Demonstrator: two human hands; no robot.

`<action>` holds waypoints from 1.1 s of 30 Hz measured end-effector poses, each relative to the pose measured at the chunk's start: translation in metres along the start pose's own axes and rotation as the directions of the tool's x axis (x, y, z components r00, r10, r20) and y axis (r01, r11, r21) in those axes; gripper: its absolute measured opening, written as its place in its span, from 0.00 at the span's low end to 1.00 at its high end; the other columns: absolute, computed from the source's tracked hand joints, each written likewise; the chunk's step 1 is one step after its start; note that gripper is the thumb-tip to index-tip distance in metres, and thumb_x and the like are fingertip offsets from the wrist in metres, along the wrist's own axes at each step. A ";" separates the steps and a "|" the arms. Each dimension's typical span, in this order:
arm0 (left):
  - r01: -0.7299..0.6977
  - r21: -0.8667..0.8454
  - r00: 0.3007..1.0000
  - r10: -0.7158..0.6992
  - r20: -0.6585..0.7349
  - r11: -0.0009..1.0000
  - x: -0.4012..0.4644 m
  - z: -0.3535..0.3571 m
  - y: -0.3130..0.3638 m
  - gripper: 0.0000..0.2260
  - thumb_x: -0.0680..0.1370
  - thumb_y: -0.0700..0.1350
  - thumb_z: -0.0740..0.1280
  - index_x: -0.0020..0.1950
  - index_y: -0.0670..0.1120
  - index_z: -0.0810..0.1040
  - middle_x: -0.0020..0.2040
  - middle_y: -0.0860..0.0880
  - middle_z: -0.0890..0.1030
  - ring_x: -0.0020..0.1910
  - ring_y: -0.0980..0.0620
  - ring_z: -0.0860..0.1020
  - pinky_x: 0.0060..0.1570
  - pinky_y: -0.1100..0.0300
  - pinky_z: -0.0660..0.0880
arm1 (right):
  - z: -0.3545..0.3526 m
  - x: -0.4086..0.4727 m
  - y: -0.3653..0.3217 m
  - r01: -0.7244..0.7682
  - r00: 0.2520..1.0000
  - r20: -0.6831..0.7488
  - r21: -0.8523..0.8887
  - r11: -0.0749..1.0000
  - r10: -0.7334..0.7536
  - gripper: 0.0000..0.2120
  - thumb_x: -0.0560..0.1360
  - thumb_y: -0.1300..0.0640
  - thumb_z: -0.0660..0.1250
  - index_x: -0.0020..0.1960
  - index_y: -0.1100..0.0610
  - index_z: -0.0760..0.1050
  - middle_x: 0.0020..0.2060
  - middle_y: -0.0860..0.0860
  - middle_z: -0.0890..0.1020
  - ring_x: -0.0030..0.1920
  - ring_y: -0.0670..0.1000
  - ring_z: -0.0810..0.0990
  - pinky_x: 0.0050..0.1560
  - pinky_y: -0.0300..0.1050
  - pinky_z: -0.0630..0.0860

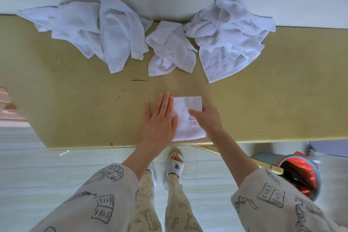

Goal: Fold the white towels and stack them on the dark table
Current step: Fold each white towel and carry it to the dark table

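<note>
A small folded white towel (188,117) with a red label lies near the front edge of the olive-tan table (75,100). My left hand (160,118) lies flat with straight fingers on the towel's left side. My right hand (207,118) touches its right side, fingers reaching onto the cloth. Three heaps of unfolded white towels lie along the far edge: a large heap at the left (94,30), a small crumpled towel in the middle (169,51), and another heap at the right (229,36).
A pale wall runs behind the table. Below the front edge are a tiled floor and my slippered feet (174,164). A round bin with a red bag (301,175) stands at the lower right beside a table leg.
</note>
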State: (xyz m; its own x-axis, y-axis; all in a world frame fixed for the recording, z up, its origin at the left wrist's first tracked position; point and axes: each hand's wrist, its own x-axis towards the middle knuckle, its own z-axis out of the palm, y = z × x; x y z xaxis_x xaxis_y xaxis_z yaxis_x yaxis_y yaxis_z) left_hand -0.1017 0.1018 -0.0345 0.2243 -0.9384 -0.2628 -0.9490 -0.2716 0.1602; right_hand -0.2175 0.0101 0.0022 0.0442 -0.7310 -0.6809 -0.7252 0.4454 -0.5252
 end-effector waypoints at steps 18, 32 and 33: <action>0.400 -0.862 0.602 -0.798 -0.009 0.311 -0.218 -0.090 -0.034 0.13 0.78 0.38 0.61 0.62 0.43 0.75 0.59 0.48 0.78 0.53 0.50 0.78 0.56 0.60 0.72 | 0.037 -0.164 -0.066 0.794 0.588 0.588 -0.289 0.535 -0.555 0.04 0.74 0.58 0.64 0.44 0.57 0.71 0.41 0.53 0.78 0.39 0.53 0.74 0.39 0.45 0.69; 0.272 -0.955 -0.254 -0.966 0.049 -0.120 -0.655 -0.066 -0.014 0.12 0.79 0.41 0.60 0.62 0.45 0.74 0.53 0.50 0.81 0.51 0.50 0.79 0.45 0.67 0.69 | 0.222 -0.522 0.053 0.999 -0.051 0.926 0.050 -0.014 -0.375 0.02 0.72 0.57 0.63 0.43 0.55 0.71 0.35 0.49 0.77 0.39 0.54 0.75 0.37 0.44 0.68; 0.263 -0.956 -0.297 -0.954 0.051 -0.133 -0.693 -0.059 -0.010 0.12 0.79 0.40 0.60 0.62 0.45 0.74 0.54 0.49 0.81 0.52 0.49 0.80 0.46 0.65 0.69 | 0.233 -0.550 0.072 0.997 -0.077 0.935 0.070 -0.035 -0.347 0.02 0.72 0.57 0.63 0.43 0.54 0.71 0.36 0.49 0.78 0.40 0.54 0.76 0.38 0.44 0.68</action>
State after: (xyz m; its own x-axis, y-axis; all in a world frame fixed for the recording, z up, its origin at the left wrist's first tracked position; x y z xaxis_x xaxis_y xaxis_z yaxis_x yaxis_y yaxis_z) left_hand -0.2349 0.7422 0.2022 0.8269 0.5487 -0.1235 0.3973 -0.4144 0.8188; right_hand -0.1339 0.5649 0.2201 0.8907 0.3850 -0.2419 0.1171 -0.7083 -0.6961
